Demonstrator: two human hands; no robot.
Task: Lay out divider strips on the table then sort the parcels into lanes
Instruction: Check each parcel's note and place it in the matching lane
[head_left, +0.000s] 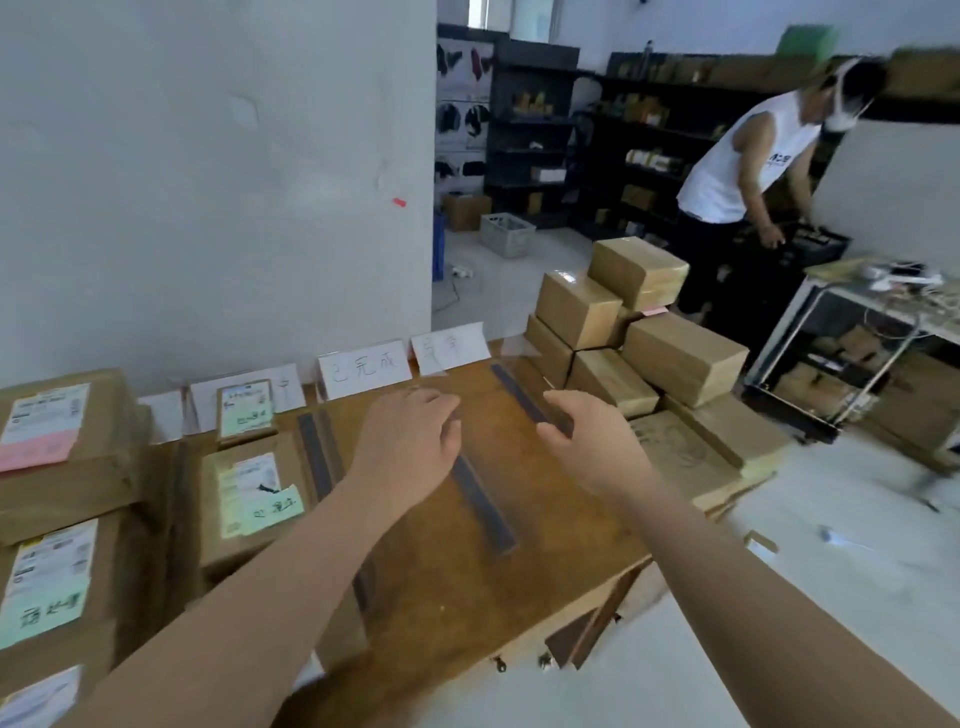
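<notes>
A brown wooden tabletop (441, 597) fills the middle of the view, set against a white wall. Off its far right corner a heap of plain brown parcels (680, 358) is stacked several high. Along the tabletop's left side lie labelled parcels (244, 499) with white and green slips on top. Further back a person in a white sleeveless top (727, 171) bends beside dark shelving. White paper signs (363, 369) with handwriting stand along the tabletop's far edge. Three dark divider strips lie on the wood, running away from the viewer: the left strip (315, 457) just beside the labelled parcels, the middle strip (485, 512) near the centre, and the right strip (519, 395) slanting towards the far right corner. The left hand (410, 441) is over the middle strip's far end with fingers (449, 434) curled; whether they grip it I cannot tell. The right hand (592, 447) pinches the right strip's near end.
</notes>
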